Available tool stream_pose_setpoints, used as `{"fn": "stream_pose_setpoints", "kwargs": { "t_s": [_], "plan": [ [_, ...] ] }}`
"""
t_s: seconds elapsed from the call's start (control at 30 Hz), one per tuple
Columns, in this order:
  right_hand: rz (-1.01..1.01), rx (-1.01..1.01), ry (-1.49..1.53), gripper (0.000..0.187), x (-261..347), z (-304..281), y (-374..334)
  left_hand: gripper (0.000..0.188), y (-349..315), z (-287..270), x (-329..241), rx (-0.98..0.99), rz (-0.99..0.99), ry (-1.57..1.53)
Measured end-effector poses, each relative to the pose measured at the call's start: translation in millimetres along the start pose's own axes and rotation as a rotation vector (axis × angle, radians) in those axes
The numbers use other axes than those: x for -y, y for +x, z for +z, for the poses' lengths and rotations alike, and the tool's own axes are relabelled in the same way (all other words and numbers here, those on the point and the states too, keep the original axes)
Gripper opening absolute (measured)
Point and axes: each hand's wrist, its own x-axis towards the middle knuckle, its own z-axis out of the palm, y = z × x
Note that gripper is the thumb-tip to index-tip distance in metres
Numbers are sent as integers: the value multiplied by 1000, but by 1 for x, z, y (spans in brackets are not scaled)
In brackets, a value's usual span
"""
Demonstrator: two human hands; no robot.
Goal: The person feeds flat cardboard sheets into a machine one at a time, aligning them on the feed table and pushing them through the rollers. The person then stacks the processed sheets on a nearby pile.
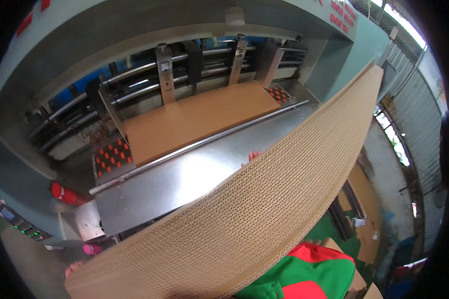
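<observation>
A thick stack of brown corrugated cardboard sheets [264,204] slants across the view, its fluted edges facing me. At its left end, the fingertips of my left hand [74,267] curl around the edge. The fingers of my right hand [253,156] show over the stack's far edge, near its middle, and the rest of that hand is hidden behind the cardboard. Beyond the stack, a flat brown cardboard sheet [199,119] lies in the machine's feed bed, behind a metal bar [204,146].
The pale green machine [351,65] surrounds the bed. A steel shelf [184,182] runs in front. Orange rollers [113,157] flank the sheet. A control panel [22,222] and red cylinder [67,193] are at left. Cardboard pieces [369,224] lie on the floor at right.
</observation>
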Motion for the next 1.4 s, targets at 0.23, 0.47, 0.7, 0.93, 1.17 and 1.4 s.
{"fn": "stream_pose_setpoints", "kwargs": {
  "t_s": [0.23,0.47,0.7,0.93,1.17,1.4],
  "plan": [
    [278,-141,42,78,-62,-55,86,92,20,99,-35,162,181,154],
    [521,-198,88,76,-130,-79,172,94,19,205,-34,294,242,283],
    [522,-174,197,75,-174,-46,266,95,15,254,0,443,148,286],
    [168,-481,-113,56,-115,-18,360,118,31,238,87,294,-52,217],
    [-1141,-137,-806,41,114,113,355,85,54,184,191,463,-193,13],
    [-602,443,-1932,66,39,241,324,91,43,121,311,412,-72,54]
  ]
}}
